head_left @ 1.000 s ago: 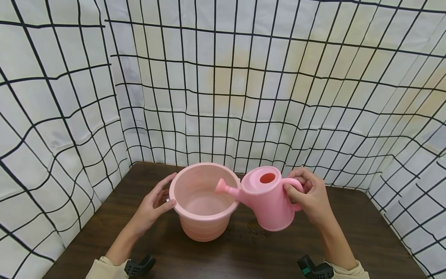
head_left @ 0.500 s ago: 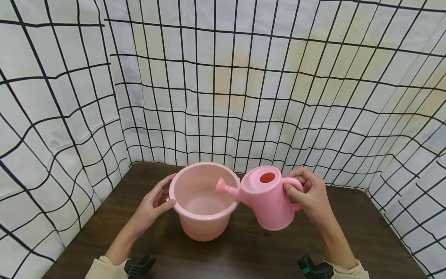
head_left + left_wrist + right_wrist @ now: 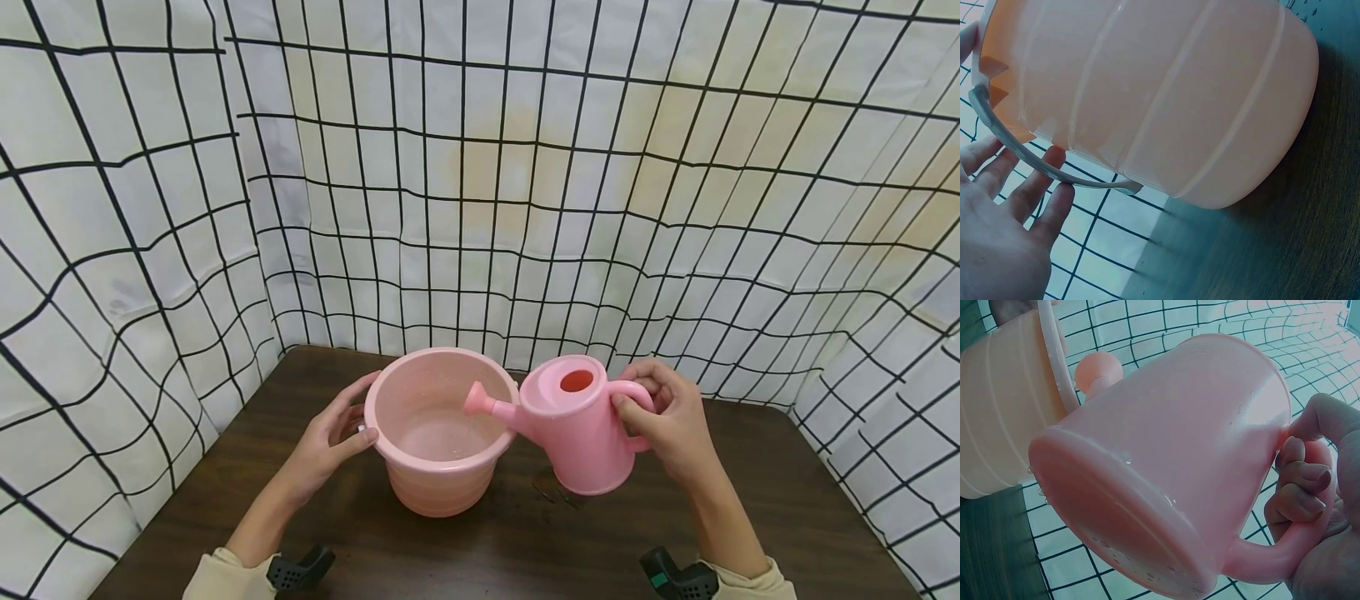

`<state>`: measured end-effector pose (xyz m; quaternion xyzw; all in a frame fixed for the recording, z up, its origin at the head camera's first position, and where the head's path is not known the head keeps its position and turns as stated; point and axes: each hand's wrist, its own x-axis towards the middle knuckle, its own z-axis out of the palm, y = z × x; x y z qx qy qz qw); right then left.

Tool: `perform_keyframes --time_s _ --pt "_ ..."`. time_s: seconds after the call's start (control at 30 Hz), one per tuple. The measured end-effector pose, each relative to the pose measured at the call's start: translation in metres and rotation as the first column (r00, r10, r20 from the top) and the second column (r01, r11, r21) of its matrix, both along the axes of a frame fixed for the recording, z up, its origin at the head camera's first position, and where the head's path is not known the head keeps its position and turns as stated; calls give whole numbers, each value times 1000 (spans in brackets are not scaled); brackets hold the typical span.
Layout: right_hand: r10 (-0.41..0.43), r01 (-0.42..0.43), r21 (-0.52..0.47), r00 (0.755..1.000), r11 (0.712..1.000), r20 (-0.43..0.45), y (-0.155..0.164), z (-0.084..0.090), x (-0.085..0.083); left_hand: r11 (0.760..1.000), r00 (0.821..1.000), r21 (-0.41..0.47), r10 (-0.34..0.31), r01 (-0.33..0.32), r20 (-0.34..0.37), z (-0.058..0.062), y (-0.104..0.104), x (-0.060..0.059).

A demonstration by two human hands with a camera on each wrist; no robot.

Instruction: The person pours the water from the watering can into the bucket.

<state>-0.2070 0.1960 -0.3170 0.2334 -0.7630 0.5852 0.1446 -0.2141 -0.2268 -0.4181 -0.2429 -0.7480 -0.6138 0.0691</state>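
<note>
From the head view I see my left hand [image 3: 330, 442] flat and relaxed against the near-left side of a pink bucket [image 3: 438, 433], thumb on the rim, fingers straight, gripping nothing. The bucket stands on the dark worktop [image 3: 225, 492], directly right of that hand. Further right, my right hand [image 3: 663, 421] is curled tightly through the handle of a pink watering can [image 3: 573, 425], which it holds lifted and tipped to its left, so the spout [image 3: 480, 402] reaches over the bucket's rim.

What could go wrong, as I judge it: the left hand only braces the bucket, so if the can's body or spout knocks the rim, the light bucket could slide or tip away. Tipping the can further could also send water out past the rim, or from the open fill hole on top. Small dark specks on the worktop under the can may be drips, though I cannot be sure.

The left wrist view adds what the head view hides: a thin bail handle [image 3: 1041, 165] hanging down the bucket's ribbed side, with my fingertips [image 3: 1054, 159] touching it. The right wrist view shows the can's underside [image 3: 1129, 534] beaded with droplets and clear of the worktop, and three fingers [image 3: 1300, 487] wrapped inside the handle loop.
</note>
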Motion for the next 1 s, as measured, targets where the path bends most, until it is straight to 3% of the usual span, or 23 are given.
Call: perform_keyframes --time_s 1.0 --pt "5 -6 -28 999 1000 -33 -2 0 1 1000 1000 1 5 -5 1 -5 -1 -2"
